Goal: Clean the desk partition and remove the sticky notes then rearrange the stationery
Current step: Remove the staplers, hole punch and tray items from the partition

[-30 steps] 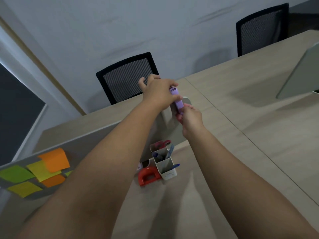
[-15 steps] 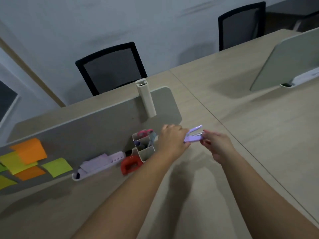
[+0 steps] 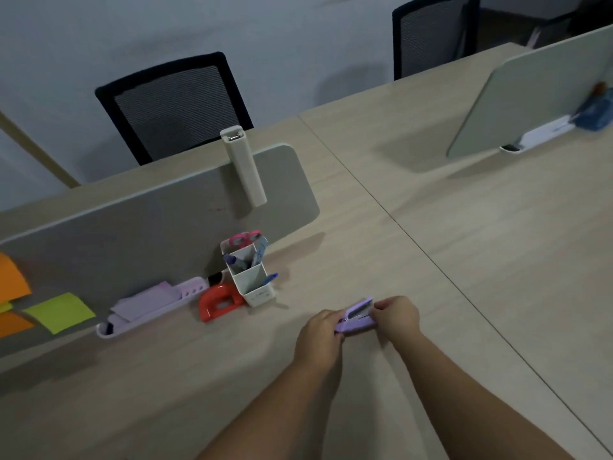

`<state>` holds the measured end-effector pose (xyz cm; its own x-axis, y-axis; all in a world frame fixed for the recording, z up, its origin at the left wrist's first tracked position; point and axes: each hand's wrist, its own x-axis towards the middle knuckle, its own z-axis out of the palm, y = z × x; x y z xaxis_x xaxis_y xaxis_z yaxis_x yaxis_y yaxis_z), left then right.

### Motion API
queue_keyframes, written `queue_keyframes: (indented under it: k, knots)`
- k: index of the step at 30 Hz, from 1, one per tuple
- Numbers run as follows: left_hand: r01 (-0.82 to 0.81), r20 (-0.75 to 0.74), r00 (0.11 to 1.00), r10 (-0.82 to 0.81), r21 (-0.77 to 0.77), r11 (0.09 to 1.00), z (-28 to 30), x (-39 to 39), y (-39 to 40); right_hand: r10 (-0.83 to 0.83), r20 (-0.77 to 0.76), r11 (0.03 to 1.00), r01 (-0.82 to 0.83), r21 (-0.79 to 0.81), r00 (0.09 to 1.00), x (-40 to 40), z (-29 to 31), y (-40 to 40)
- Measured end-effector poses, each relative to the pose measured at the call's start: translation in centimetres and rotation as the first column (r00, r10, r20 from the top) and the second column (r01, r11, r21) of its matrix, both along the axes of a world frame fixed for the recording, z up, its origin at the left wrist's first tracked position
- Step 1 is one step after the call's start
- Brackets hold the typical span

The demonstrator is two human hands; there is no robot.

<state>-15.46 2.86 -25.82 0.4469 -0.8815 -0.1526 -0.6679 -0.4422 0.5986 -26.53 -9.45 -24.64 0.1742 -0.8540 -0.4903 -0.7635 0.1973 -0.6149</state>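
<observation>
A purple stapler [image 3: 357,316] is low over the desk, gripped at its left end by my left hand [image 3: 320,333] and at its right end by my right hand [image 3: 396,315]. The grey desk partition [image 3: 139,227] stands behind, with a beige clip-on holder [image 3: 245,167] hung over its top edge. Orange and green sticky notes [image 3: 59,312] cling to its left part. At its foot stand a white pen holder [image 3: 250,275] with pink scissors and pens, a red hole punch [image 3: 219,302] and a lilac tray [image 3: 149,303].
The wooden desk [image 3: 464,260] stretches to the right, with a seam running diagonally. A second partition [image 3: 530,88] with items behind it stands at the far right. Two black mesh chairs [image 3: 175,104] sit beyond the desk against the wall.
Both hands have brought the purple stapler down from the top of the partition to just above the desk in front of the pen holder. The view has tilted down.
</observation>
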Motion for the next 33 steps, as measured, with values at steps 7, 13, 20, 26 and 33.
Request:
queue_keyframes:
  k: [7, 13, 20, 26, 33]
  knots:
    - [0.052, 0.156, 0.988, 0.012, -0.398, 0.916, 9.4, 4.1, -2.0, -0.06, 0.153, 0.993, 0.075, -0.094, 0.986, 3.5, 4.4, -1.3]
    - [-0.039, 0.491, 0.8, 0.346, -0.533, 0.845, 25.6, 14.1, -6.4, -0.01, 0.659, 0.974, -0.142, 0.177, 0.752, 15.6, 12.9, 0.3]
    - [-0.101, 0.329, 0.933, 0.148, -0.156, 0.983, 26.6, 20.4, -6.2, -0.452, 0.75, 0.742, -0.263, 0.617, 0.484, 20.4, 18.1, 0.3]
    - [-0.106, 0.146, 0.967, 0.21, -0.519, 0.848, 29.0, 18.2, -4.6, -0.516, 0.815, 0.816, -0.139, 0.561, 0.264, 18.9, 21.7, -3.0]
    - [-0.024, 0.206, 0.97, 0.13, -0.449, 0.893, 20.6, 9.3, -1.0, -0.384, 0.882, 0.922, 0.055, 0.384, 0.272, 6.9, 18.0, -3.6]
